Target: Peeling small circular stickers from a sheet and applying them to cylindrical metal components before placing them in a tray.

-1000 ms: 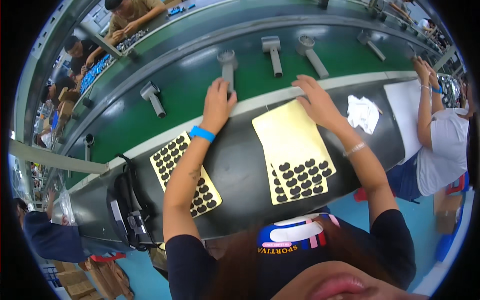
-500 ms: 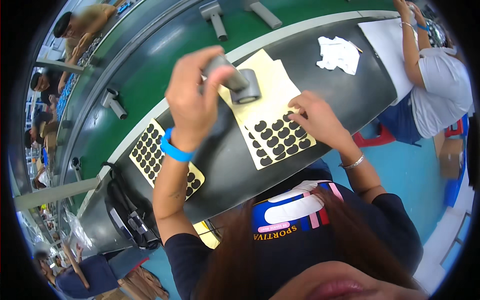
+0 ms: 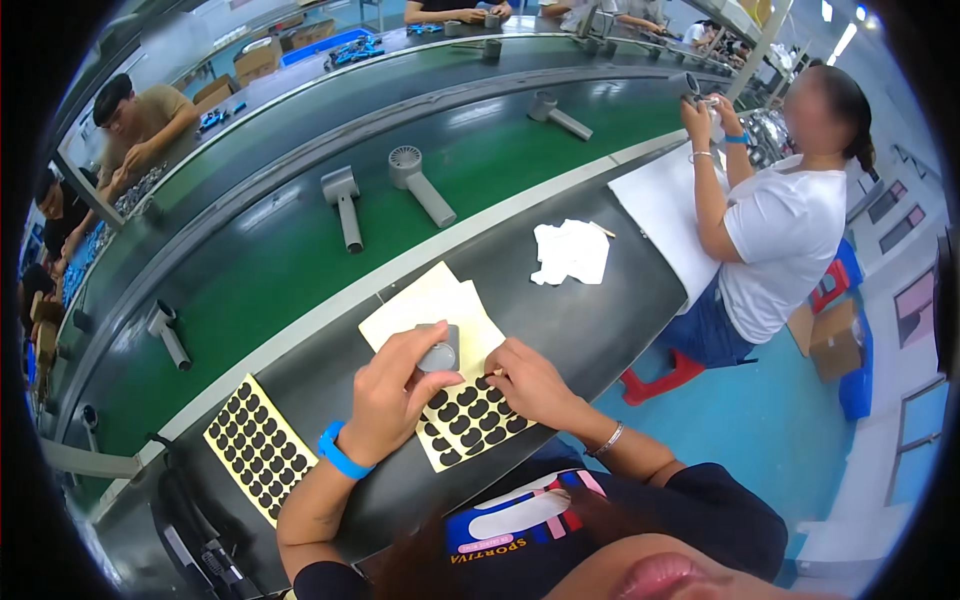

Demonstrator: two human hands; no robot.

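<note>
My left hand [image 3: 392, 388], with a blue band at its wrist, is closed round a grey tubular housing [image 3: 442, 352] above a stack of pale yellow sheets [image 3: 410, 308]. A round end of the housing faces up; its handle is hidden by the hand. My right hand [image 3: 535, 385] pinches at the upper right of the sticker sheet, fingertips on a black sticker [image 3: 493, 380]. Rows of rounded black stickers [image 3: 468, 420] cover the sheet's near part. Whether that sticker has lifted off its backing is hard to see.
Another sticker sheet [image 3: 262, 450] lies left, near a black bag [image 3: 190, 530]. A crumpled white cloth [image 3: 570, 252] rests to the right. Beyond the table edge, a green conveyor [image 3: 270, 270] carries grey fan-like housings [image 3: 420, 185]. A co-worker [image 3: 770, 190] sits at the right, holding a part.
The view has swung up and to the right. My left hand has lowered and turned the housing so its round end shows. My right hand stays at the sticker sheet, fingers drawn closer together.
</note>
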